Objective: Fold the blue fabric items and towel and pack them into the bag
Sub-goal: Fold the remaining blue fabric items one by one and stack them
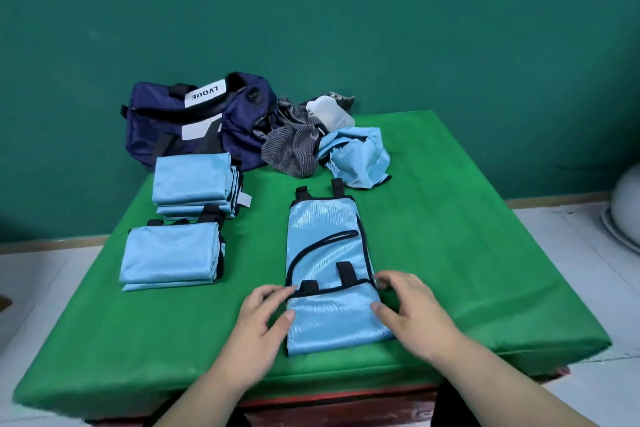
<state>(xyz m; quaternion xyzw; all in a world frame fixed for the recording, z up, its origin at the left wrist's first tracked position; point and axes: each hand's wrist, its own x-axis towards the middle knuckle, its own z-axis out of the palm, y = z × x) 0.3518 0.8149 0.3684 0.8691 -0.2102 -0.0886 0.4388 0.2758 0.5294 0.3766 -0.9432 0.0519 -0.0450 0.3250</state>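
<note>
While hands pinch its edges, blue fabric between.

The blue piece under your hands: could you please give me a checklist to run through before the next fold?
1. The blue piece lies flat on the green table cover: ok.
2. The left hand and right hand pinch its two side edges: ok.
3. The folded stacks lie apart from it: ok.
4. The navy bag is open to receive items: cannot tell.
5. The grey towel and crumpled blue item are folded: not ok.
</note>
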